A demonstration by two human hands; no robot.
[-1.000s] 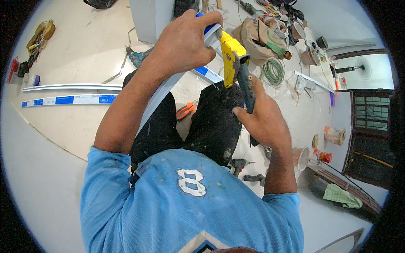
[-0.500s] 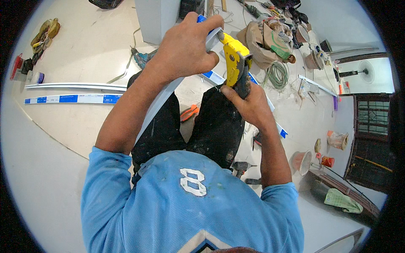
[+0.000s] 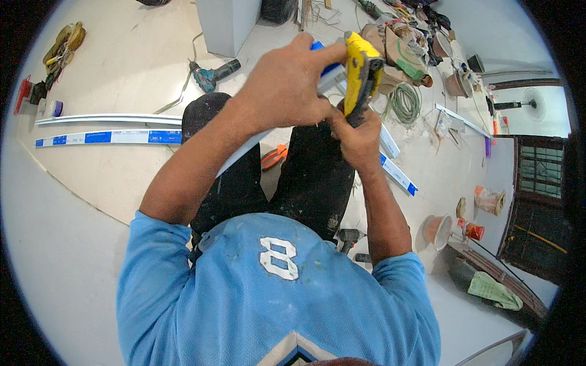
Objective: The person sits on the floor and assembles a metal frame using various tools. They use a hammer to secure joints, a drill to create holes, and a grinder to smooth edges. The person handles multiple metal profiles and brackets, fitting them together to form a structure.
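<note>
Left hand (image 3: 284, 91) is clenching the white-and-blue metal strip (image 3: 244, 155); right hand (image 3: 357, 137) is gripping the yellow tool (image 3: 361, 76), just beside, against the strip.

Two long white strips (image 3: 110, 128) with blue patches lie side by side on the pale floor (image 3: 122, 55) toward its left edge. Beyond them a teal power drill (image 3: 210, 74) rests on its side just in front of a grey block (image 3: 227, 24). At the far left edge sits a heap of yellowish gloves and small tools (image 3: 61, 46). An orange-handled tool (image 3: 273, 156) lies on the floor beside the dark trousers. A coil of green hose (image 3: 406, 104) lies near a pile of sacks (image 3: 400, 52). Toward the right edge stand a terracotta bucket (image 3: 438, 230), a small red can (image 3: 473, 232) and a crumpled bag (image 3: 489, 199). A green cloth (image 3: 494, 291) lies near the lower right corner.
</note>
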